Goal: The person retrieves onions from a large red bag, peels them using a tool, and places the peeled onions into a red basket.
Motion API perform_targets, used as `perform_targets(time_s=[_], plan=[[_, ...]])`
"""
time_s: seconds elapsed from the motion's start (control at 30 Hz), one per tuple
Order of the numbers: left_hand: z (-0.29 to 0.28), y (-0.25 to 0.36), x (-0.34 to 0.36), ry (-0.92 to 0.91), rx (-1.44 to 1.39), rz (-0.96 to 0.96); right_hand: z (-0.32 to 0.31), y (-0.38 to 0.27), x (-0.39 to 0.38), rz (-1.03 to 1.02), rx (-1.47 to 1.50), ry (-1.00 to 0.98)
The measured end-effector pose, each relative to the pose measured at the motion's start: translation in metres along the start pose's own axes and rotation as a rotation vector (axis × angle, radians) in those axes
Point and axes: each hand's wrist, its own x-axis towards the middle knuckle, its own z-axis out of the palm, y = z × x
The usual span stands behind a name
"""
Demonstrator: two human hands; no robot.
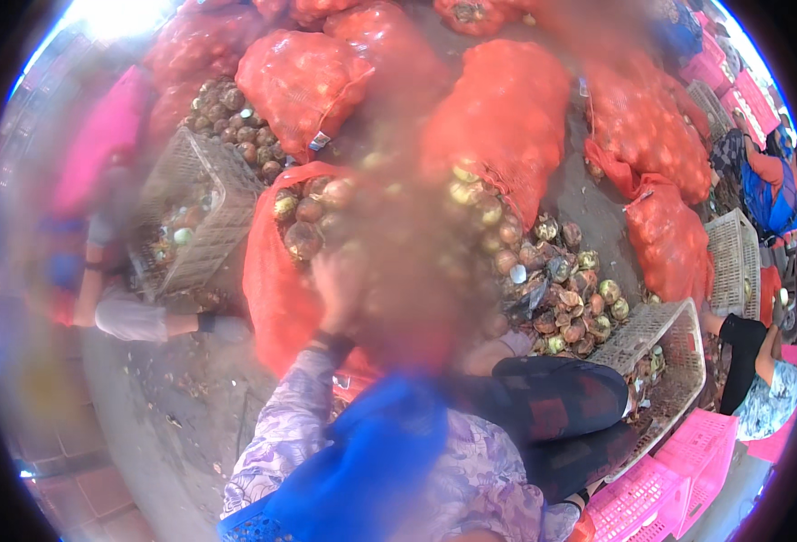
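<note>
My left hand (333, 285) reaches into an open red mesh sack (267, 271) among brown and yellow onions (306, 217); blur hides what its fingers hold. A hazy smear covers the middle of the head view, so I cannot make out my right hand. More onions spill from a full red sack (498, 108) ahead, and a loose pile of onions and peels (570, 307) lies to the right, beside my dark-trousered leg (561, 402).
Grey crates stand at left (172, 262) and right (696, 361). Pink crates (705, 461) sit at lower right. Other red sacks (651, 235) lie around the grey floor (181, 415). Other people sit at far left (132, 321) and far right (769, 388).
</note>
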Motion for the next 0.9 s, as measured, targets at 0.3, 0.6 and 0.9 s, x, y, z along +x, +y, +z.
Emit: perform_targets(time_s=[0.3,0.6,0.9], plan=[[-0.027,-0.105,0.073,-0.246,0.268,0.007,0.012,-0.022,0.002,-0.038,0.029,-0.041],[-0.005,-0.121,0.070,-0.251,0.123,0.008,0.011,-0.022,-0.001,-0.052,0.033,-0.056],[-0.013,-0.089,0.051,-0.462,0.122,0.161,0.019,-0.027,-0.004,-0.079,0.030,-0.090]])
